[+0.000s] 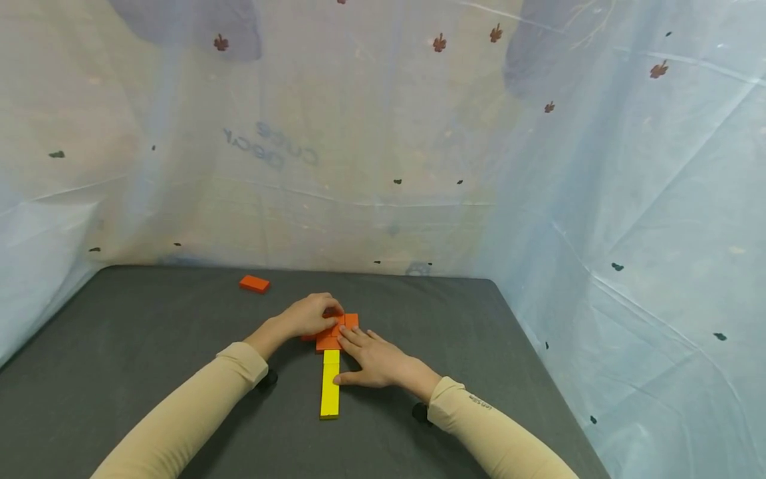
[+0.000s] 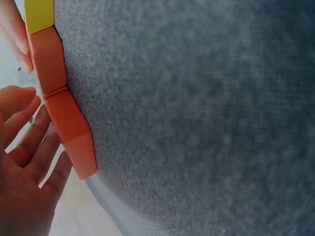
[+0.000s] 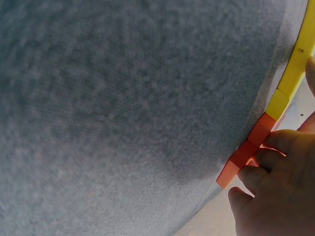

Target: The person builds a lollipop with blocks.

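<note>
Several orange blocks [image 1: 328,344] lie flat and close together on the dark grey table. A yellow strip [image 1: 330,389] of blocks runs from them towards the person. My left hand [image 1: 312,315] is over the orange blocks' left side, its fingers loosely bent and touching them. In the left wrist view, the left fingers [image 2: 38,142] rest along the orange blocks [image 2: 73,125] without curling round any. From the right, my right hand [image 1: 377,360] lies with spread fingers against the orange blocks, its thumb beside the yellow strip. The right wrist view shows its fingertips at the orange blocks [image 3: 244,154].
One loose orange block [image 1: 255,284] lies near the table's back edge, left of the hands. Translucent plastic sheeting [image 1: 359,166] hangs behind the table [image 1: 455,319] and along its right side.
</note>
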### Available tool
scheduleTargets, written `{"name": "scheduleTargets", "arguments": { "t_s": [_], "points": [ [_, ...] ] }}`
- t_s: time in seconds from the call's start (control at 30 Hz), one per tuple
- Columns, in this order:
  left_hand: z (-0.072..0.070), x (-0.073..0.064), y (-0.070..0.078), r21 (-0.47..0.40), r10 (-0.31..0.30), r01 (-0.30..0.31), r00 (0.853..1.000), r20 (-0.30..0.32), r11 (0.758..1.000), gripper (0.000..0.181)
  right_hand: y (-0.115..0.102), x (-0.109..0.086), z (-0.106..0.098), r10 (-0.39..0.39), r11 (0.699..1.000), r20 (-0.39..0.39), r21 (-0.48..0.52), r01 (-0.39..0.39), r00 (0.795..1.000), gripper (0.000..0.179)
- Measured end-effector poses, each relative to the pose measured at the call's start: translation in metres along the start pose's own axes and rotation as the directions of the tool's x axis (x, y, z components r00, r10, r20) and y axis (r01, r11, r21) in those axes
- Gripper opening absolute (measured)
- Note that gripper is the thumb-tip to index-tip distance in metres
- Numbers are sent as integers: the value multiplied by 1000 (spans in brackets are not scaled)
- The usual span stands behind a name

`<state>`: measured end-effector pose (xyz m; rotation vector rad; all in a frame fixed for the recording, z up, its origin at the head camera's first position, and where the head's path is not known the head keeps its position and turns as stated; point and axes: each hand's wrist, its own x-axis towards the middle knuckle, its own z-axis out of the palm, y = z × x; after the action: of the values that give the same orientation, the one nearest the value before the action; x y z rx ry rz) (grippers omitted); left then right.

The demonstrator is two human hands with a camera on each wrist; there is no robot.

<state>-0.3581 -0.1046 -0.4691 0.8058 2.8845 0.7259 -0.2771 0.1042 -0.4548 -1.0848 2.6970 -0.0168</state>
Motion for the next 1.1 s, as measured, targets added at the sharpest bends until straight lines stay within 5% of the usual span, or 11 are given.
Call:
{"name": "scheduleTargets", "arguments": {
  "t_s": [0.6, 1.1],
  "points": [
    [-1, 0, -8, -58, 22, -25, 999, -40, 998, 23, 1, 0, 1, 6, 1000, 0, -15, -6, 1000, 89],
    [-43, -21, -52, -65, -16, 2, 977, -213, 998, 29, 0, 0, -1, 4, 1000, -2, -13, -4, 1000, 89]
  ]
}}
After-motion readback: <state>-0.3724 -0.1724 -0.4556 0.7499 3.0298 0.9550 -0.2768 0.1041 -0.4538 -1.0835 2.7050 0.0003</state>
